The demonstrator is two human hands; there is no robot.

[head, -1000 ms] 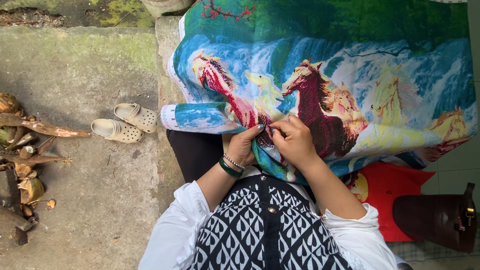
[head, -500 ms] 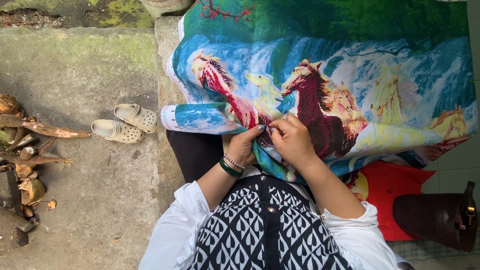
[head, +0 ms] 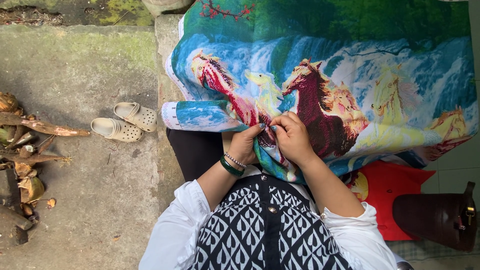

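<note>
On the concrete to my left a pair of beige clogs (head: 126,123) is sitting. My left hand (head: 246,145) is gripping a fold of the horse cross-stitch canvas (head: 350,85) draped over my lap, while my right hand (head: 291,137) is pinching it beside the dark horse. I am mid-stitch; next calls for pulling the thread through cleanly.

The embroidered cloth (head: 350,75) lies across the lap, both hands on its near edge. A pair of clogs (head: 125,122) lies left; a bag (head: 440,220) lies right.
</note>
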